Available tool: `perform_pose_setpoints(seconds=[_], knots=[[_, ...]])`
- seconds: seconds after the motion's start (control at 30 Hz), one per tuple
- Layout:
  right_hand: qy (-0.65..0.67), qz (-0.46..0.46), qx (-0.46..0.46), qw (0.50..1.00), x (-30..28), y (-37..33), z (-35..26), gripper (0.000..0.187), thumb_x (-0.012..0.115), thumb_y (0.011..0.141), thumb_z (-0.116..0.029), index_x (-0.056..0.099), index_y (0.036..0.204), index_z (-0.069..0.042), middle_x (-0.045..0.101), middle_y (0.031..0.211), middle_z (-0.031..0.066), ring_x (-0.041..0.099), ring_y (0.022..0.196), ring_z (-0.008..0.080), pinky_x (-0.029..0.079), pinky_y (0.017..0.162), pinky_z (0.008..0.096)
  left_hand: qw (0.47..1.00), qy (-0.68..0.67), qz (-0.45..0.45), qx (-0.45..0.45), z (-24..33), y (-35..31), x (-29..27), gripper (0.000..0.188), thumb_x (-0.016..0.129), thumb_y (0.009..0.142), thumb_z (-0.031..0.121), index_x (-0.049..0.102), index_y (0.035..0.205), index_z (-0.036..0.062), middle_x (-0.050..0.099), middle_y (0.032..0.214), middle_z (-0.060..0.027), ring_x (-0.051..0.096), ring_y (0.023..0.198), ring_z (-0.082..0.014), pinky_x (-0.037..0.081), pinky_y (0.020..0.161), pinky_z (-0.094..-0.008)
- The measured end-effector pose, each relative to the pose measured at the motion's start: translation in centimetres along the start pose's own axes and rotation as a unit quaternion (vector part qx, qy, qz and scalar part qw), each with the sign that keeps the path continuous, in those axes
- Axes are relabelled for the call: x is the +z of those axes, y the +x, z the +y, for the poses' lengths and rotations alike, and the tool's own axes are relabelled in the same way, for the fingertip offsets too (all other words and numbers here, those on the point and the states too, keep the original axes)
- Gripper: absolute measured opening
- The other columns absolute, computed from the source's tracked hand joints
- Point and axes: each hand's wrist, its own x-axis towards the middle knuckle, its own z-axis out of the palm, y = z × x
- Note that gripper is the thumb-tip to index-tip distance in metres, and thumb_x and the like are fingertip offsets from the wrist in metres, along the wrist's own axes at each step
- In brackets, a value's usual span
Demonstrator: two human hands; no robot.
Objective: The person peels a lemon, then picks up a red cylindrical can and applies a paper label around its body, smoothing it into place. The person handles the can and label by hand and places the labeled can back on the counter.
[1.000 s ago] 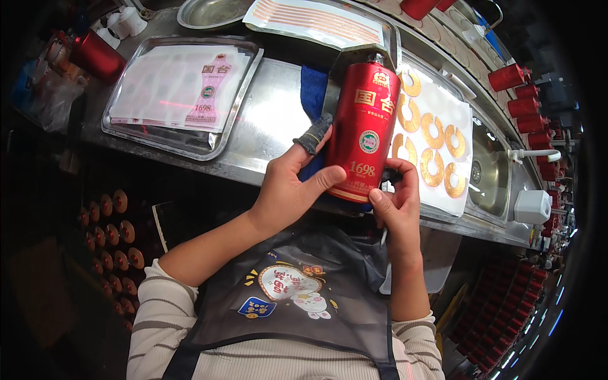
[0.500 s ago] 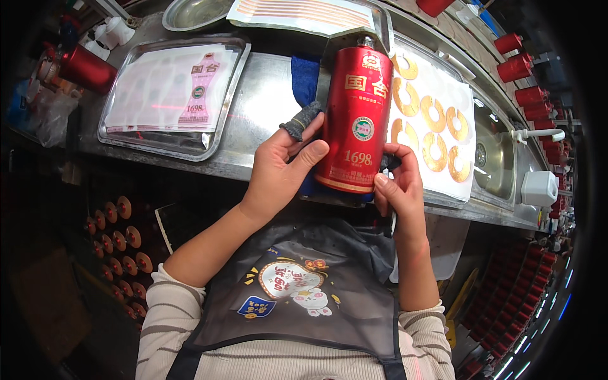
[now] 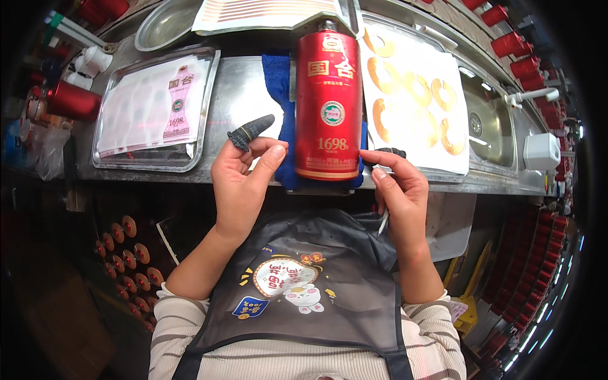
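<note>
Head view is showing a shallow steel tray (image 3: pixel 209 95) at left, lining up a pale sheet with a pink bottle-shaped label. Beside it, the left hand (image 3: pixel 244 183) is hovering loosely open, gripping nothing, wearing a ribbed dark fingertip cover. A glossy red cylindrical bottle (image 3: pixel 329 104) is lying on a blue cloth (image 3: pixel 278 82), released. The right hand (image 3: pixel 399 190) is pinching near its base edge; beyond, a white sheet (image 3: pixel 411 95) is carrying golden ring-shaped stickers.

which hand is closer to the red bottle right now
Right. The right hand has fingertips touching the red bottle at its lower right corner; the left hand sits just left, apart.
</note>
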Motion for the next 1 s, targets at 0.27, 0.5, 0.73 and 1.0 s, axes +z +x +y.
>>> perform_pose_setpoints(seconds=[0.27,0.5,0.73,1.0], knots=[[-0.036,-0.022,-0.020,0.999,-0.1,-0.8,-0.3,0.030,0.057,0.091,-0.007,0.070,0.117,-0.001,0.056,0.068,-0.0062,0.041,0.051,-0.0005,0.031,0.048,0.0164,0.997,-0.071,-0.009,0.000,1.8,-0.8,0.7,0.041,0.056,0.095,-0.001,0.049,0.135,-0.0014,0.064,0.117,-0.0149,0.063,0.108,-0.0213,0.052,0.097,-0.0390],[-0.038,-0.029,-0.003,0.999,0.2,-1.2,-0.8,0.031,0.057,0.090,-0.007,0.071,0.117,-0.001,0.055,0.065,-0.0070,0.040,0.051,-0.0009,0.029,0.048,0.0158,0.993,-0.109,-0.043,-0.027,3.8,-1.4,0.5,0.043,0.053,0.096,-0.002,0.043,0.138,-0.0032,0.060,0.123,-0.0183,0.060,0.114,-0.0234,0.051,0.101,-0.0418],[-0.082,-0.022,0.021,0.996,0.0,-1.5,-1.3,0.029,0.059,0.091,0.000,0.069,0.118,0.000,0.055,0.086,-0.0031,0.049,0.072,0.0014,0.039,0.066,0.0169,0.983,-0.159,-0.080,-0.050,4.5,-1.9,0.4,0.047,0.052,0.097,-0.002,0.037,0.142,-0.0048,0.057,0.126,-0.0203,0.058,0.117,-0.0238,0.047,0.105,-0.0399],[-0.051,-0.023,0.007,0.998,0.3,-1.2,-1.4,0.026,0.059,0.092,0.000,0.070,0.115,0.002,0.060,0.088,-0.0022,0.051,0.075,0.0018,0.041,0.067,0.0171,0.978,-0.171,-0.099,-0.074,5.7,-2.2,0.5,0.048,0.055,0.094,-0.001,0.039,0.139,-0.0045,0.055,0.129,-0.0200,0.055,0.123,-0.0249,0.042,0.109,-0.0404]])
